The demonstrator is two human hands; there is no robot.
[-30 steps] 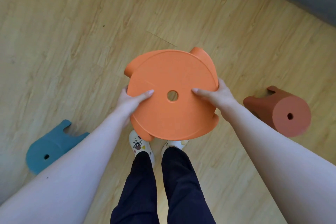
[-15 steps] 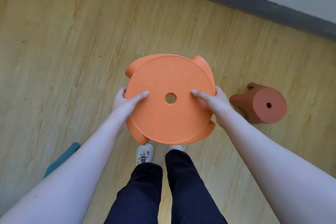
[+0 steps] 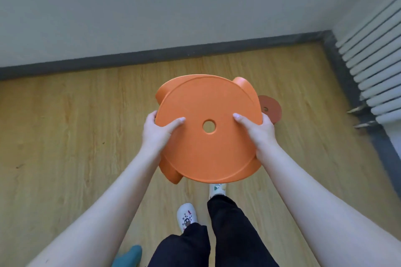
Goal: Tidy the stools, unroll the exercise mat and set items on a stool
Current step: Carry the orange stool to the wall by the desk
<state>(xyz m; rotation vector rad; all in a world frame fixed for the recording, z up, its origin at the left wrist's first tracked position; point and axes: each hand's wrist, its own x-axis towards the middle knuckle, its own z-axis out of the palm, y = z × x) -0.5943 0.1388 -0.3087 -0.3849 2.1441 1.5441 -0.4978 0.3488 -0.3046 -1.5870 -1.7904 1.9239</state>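
Note:
An orange stool [image 3: 208,151] with a round seat and a centre hole is held up off the wooden floor, seat towards me. My left hand [image 3: 157,132] grips its left rim, thumb lying on the seat. My right hand [image 3: 257,130] grips the right rim the same way. A brown-red stool [image 3: 271,109] shows just past the orange one on the right, mostly hidden. A corner of a teal stool [image 3: 128,256] pokes out at the bottom edge beside my legs. No mat is in sight.
A grey wall with a dark skirting board [image 3: 108,60] runs across ahead. A white radiator [image 3: 373,56] hangs on the right wall, meeting the corner. Wooden floor [image 3: 65,136] stretches to the left. My feet in white clogs [image 3: 186,215] stand below the stool.
The view has swung up and forward towards the wall; the wall and radiator came into sight. The brown-red stool slid behind the orange one, and the teal stool dropped to the bottom edge.

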